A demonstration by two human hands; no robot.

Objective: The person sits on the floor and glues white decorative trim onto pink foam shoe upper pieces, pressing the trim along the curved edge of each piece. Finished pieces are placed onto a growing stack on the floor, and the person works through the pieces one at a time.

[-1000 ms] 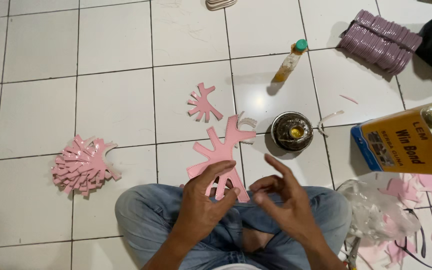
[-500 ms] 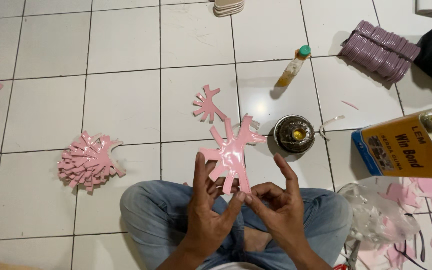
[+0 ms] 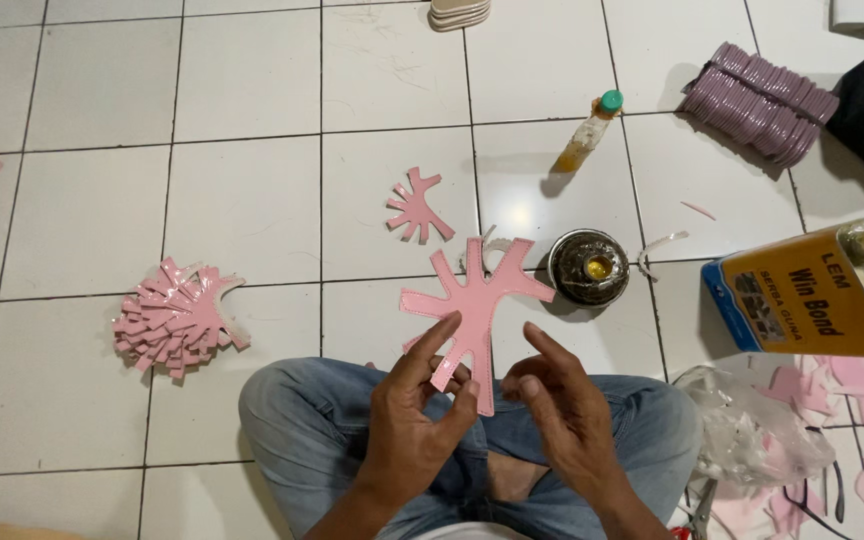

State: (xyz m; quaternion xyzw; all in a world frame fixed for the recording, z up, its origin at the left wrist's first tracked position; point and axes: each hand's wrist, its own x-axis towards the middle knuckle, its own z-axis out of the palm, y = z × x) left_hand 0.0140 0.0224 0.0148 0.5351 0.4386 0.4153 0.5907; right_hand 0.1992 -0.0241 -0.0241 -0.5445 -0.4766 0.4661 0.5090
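Since half a second ago we have lifted the pink branched piece (image 3: 474, 305) slightly higher above our lap. Left hand (image 3: 414, 420): grip closed on the piece's stem, thumb and fingers pinching. Right hand (image 3: 564, 412): fingers spread, holding nothing, just beside the stem. Stock on the floor (image 3: 72, 200): pink stack (image 3: 174, 318), apparently finished; one smaller pink cut-out (image 3: 417, 207); open glue tin (image 3: 589, 267); loose pink scraps (image 3: 857, 395), seemingly still unworked.
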